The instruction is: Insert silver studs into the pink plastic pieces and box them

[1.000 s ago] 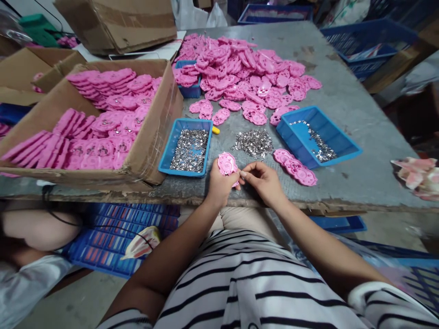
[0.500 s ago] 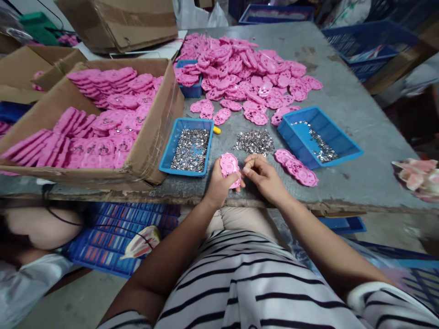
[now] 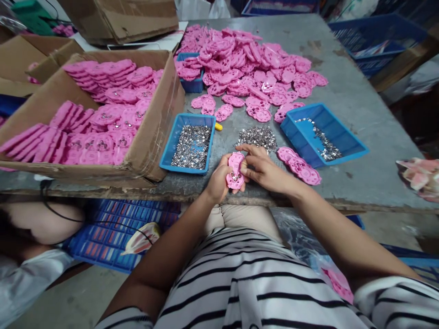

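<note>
My left hand (image 3: 219,180) grips a pink plastic casing (image 3: 236,161) by its left edge, just above the table's front edge. Small shiny metal pieces show on the casing's lower half. Closed fingertips of my right hand (image 3: 262,169) touch the casing's right side; whatever they pinch is hidden. Behind my hands lies a loose heap of small metal pieces (image 3: 257,137). To the left stands a blue tray (image 3: 167,148) holding more of them. Right of my right hand, a few pink casings (image 3: 302,169) lie overlapping.
A cardboard box (image 3: 147,157) of stacked pink casings stands at left. Another blue tray (image 3: 343,137) sits tilted at right, behind it a large pile of casings (image 3: 240,64). A yellow object (image 3: 218,126) lies by the left tray. Someone's bare leg (image 3: 44,221) shows at lower left.
My right hand has moved in against the casing, its index finger now reaching across the top. My left thumb has shifted to the casing's edge, and metal pieces show on its lower half.
</note>
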Action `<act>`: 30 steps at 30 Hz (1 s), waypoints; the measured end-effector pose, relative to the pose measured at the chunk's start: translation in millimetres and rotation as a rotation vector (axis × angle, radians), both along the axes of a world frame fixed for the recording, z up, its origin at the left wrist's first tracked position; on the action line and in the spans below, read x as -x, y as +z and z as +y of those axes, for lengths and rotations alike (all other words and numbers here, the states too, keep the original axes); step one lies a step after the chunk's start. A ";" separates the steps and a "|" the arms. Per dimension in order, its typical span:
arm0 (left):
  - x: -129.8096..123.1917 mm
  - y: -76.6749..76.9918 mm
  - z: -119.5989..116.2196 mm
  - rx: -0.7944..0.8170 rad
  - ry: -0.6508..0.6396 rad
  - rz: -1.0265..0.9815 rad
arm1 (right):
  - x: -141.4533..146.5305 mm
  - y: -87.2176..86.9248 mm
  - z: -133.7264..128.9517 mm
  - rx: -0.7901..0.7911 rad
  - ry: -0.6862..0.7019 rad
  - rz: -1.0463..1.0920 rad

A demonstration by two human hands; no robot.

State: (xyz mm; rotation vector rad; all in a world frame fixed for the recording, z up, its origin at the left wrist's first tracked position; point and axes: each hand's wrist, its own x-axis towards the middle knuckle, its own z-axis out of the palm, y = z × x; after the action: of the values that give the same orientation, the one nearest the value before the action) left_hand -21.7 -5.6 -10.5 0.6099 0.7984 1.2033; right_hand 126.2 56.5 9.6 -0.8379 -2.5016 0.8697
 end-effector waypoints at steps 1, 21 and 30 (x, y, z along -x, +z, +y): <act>0.1 0.0 0.1 -0.001 -0.005 0.003 | -0.1 0.5 1.0 0.001 0.010 -0.004; 2.5 -3.8 3.4 -0.045 -0.094 0.015 | 3.3 9.2 8.9 0.043 0.093 -0.116; 2.8 1.4 2.2 -0.026 -0.110 0.125 | 2.6 -4.0 0.6 0.268 -0.070 0.154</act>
State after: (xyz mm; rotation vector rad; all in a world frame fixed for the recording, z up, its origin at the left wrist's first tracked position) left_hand -24.5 -3.4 -9.1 0.7466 0.8445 1.0846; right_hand 123.6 57.2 5.6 -0.8984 -2.2415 1.2142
